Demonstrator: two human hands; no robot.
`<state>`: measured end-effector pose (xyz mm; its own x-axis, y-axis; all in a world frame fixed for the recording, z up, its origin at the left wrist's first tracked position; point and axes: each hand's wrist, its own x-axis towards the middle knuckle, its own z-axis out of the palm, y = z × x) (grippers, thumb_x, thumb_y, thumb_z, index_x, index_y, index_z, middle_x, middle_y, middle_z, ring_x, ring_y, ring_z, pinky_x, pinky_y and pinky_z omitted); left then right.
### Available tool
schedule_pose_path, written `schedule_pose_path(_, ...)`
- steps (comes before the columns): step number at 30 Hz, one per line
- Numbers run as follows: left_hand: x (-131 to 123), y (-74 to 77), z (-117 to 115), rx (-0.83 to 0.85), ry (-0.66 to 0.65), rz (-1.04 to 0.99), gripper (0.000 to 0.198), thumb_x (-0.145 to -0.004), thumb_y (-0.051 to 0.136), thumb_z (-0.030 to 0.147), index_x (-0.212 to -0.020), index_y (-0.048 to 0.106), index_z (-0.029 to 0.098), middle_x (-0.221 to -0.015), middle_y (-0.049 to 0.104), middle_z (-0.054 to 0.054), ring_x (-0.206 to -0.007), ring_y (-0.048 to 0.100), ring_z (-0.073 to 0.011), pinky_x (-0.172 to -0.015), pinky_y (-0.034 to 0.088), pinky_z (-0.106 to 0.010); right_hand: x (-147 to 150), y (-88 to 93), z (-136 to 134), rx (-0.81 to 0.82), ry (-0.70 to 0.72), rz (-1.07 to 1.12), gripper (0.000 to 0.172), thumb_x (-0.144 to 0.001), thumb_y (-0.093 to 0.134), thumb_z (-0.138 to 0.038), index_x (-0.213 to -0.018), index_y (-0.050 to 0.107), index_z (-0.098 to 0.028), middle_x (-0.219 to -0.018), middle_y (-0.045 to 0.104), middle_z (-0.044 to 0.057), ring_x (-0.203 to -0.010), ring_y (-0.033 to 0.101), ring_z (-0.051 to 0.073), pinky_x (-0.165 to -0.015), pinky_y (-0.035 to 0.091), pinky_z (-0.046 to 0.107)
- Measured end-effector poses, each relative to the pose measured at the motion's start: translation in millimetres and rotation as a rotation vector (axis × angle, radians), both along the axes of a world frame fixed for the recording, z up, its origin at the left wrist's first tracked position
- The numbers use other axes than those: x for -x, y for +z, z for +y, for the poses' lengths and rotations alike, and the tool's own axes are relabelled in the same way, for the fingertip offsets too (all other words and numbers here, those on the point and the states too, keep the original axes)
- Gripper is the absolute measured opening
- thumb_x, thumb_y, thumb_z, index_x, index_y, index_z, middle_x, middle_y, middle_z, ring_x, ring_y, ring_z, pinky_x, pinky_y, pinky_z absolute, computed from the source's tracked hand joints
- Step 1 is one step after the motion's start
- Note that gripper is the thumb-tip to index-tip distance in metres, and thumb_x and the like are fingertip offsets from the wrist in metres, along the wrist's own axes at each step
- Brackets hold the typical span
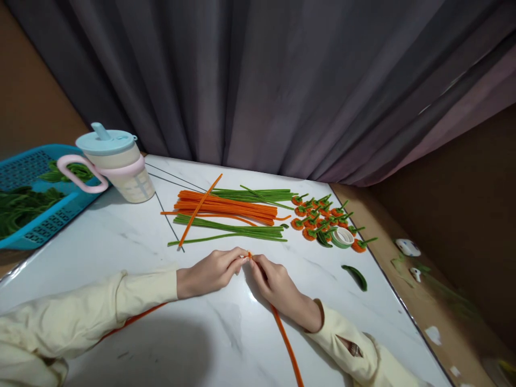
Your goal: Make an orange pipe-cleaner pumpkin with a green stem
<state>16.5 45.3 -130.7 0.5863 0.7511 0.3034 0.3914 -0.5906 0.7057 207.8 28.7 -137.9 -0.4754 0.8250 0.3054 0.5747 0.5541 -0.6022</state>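
My left hand (220, 271) and my right hand (278, 282) meet over the white table, both pinching a small orange pipe cleaner piece (250, 255) between the fingertips. Most of it is hidden by the fingers. A long orange pipe cleaner (287, 344) runs out from under my right hand toward the front edge. Another orange strand shows below my left sleeve. Just beyond my hands lie a bundle of orange pipe cleaners (226, 207) and green pipe cleaners (237, 230). At the right sit several small orange pumpkin shapes with green stems (310, 234).
A roll of tape (342, 236) rests beside the pumpkin shapes, with a curved green piece (355, 278) nearer me. A lidded cup (116, 166) with a pink handle stands at the left, by a blue basket (44, 231) holding greenery. A dark curtain (258, 80) hangs behind the table.
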Motion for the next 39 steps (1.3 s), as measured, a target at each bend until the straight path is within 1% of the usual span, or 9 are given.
schedule_pose_path(2, 0.0, -3.2, -1.8, -0.072, 0.008, -0.016, 0.017, -0.096, 0.035, 0.019, -0.101, 0.051, 0.017, -0.080, 0.063, -0.001, -0.064, 0.060, -0.0102, -0.061, 0.048, -0.020, 0.6, 0.9, -0.6, 0.021, 0.000, 0.006, 0.018, -0.096, 0.034, -0.024, -0.087, 0.050, -0.019, -0.069, 0.061, 0.002, -0.054, 0.057, 0.014, -0.053, 0.041, 0.023)
schedule_pose_path(5, 0.0, -7.1, -2.6, -0.205, 0.010, -0.004, 0.017, -0.096, 0.034, 0.018, -0.102, 0.050, 0.017, -0.087, 0.066, -0.003, -0.067, 0.064, -0.0109, -0.061, 0.050, -0.020, 1.1, 2.5, -1.3, 0.030, -0.001, 0.026, 0.017, -0.096, 0.035, -0.024, -0.088, 0.050, -0.019, -0.070, 0.061, 0.003, -0.055, 0.058, 0.014, -0.054, 0.041, 0.023)
schedule_pose_path(10, 2.5, -12.5, -2.3, -0.334, 0.028, 0.125, 0.021, -0.097, 0.031, 0.019, -0.104, 0.051, 0.016, -0.086, 0.066, -0.004, -0.065, 0.065, -0.0119, -0.059, 0.052, -0.021, 1.7, 3.0, -1.4, 0.064, -0.002, 0.058, 0.012, -0.094, 0.039, -0.024, -0.094, 0.050, -0.018, -0.067, 0.061, 0.001, -0.055, 0.058, 0.014, -0.053, 0.041, 0.022)
schedule_pose_path(13, 3.7, -14.3, -2.4, -0.377, 0.023, 0.186, 0.023, -0.097, 0.030, 0.018, -0.107, 0.051, 0.016, -0.086, 0.066, -0.004, -0.067, 0.066, -0.0121, -0.062, 0.053, -0.021, 1.9, 2.0, -1.3, 0.079, -0.015, 0.084, 0.013, -0.094, 0.040, -0.023, -0.100, 0.049, -0.018, -0.074, 0.063, 0.002, -0.061, 0.060, 0.014, -0.057, 0.044, 0.022)
schedule_pose_path(19, 3.9, -14.8, -1.9, -0.507, 0.008, 0.271, 0.027, -0.096, 0.028, 0.015, -0.111, 0.051, 0.013, -0.087, 0.065, -0.006, -0.068, 0.066, -0.0136, -0.062, 0.054, -0.022, 1.3, -0.9, -1.2, 0.025, -0.014, 0.105, 0.015, -0.095, 0.040, -0.022, -0.106, 0.050, -0.019, -0.086, 0.065, 0.005, -0.068, 0.063, 0.014, -0.064, 0.049, 0.023)
schedule_pose_path(24, 6.4, -15.3, -1.9, -0.618, -0.021, 0.352, 0.030, -0.094, 0.027, 0.011, -0.114, 0.050, 0.011, -0.088, 0.066, -0.009, -0.069, 0.066, -0.0153, -0.058, 0.054, -0.023, 0.2, -3.1, -1.9, -0.007, -0.004, 0.090, 0.013, -0.096, 0.040, -0.023, -0.103, 0.050, -0.020, -0.083, 0.065, 0.005, -0.067, 0.062, 0.014, -0.062, 0.049, 0.024)
schedule_pose_path(29, 7.7, -14.7, -1.2, -0.734, -0.045, 0.380, 0.029, -0.091, 0.031, 0.007, -0.112, 0.051, 0.009, -0.088, 0.067, -0.010, -0.058, 0.063, -0.0140, -0.049, 0.051, -0.023, -1.2, -1.5, -2.6, -0.047, 0.004, 0.040, 0.012, -0.096, 0.038, -0.024, -0.098, 0.049, -0.019, -0.078, 0.064, 0.004, -0.061, 0.061, 0.014, -0.055, 0.048, 0.024)
schedule_pose_path(32, 6.8, -13.0, -0.7, -0.759, -0.039, 0.356, 0.028, -0.090, 0.033, 0.006, -0.112, 0.051, 0.008, -0.086, 0.068, -0.010, -0.053, 0.061, -0.0135, -0.045, 0.049, -0.023, -1.5, 1.0, -2.8, -0.100, 0.015, 0.013, 0.014, -0.097, 0.036, -0.023, -0.102, 0.048, -0.019, -0.079, 0.065, 0.005, -0.058, 0.062, 0.014, -0.053, 0.049, 0.025)
schedule_pose_path(39, 7.2, -11.0, -0.5, -0.712, -0.061, 0.377, 0.032, -0.088, 0.032, 0.005, -0.117, 0.046, 0.006, -0.076, 0.067, -0.007, -0.050, 0.060, -0.0148, -0.042, 0.049, -0.025, -1.0, 3.9, -2.8, -0.201, 0.029, -0.017, 0.019, -0.098, 0.034, -0.022, -0.112, 0.045, -0.016, -0.077, 0.066, 0.005, -0.056, 0.063, 0.015, -0.050, 0.049, 0.025)
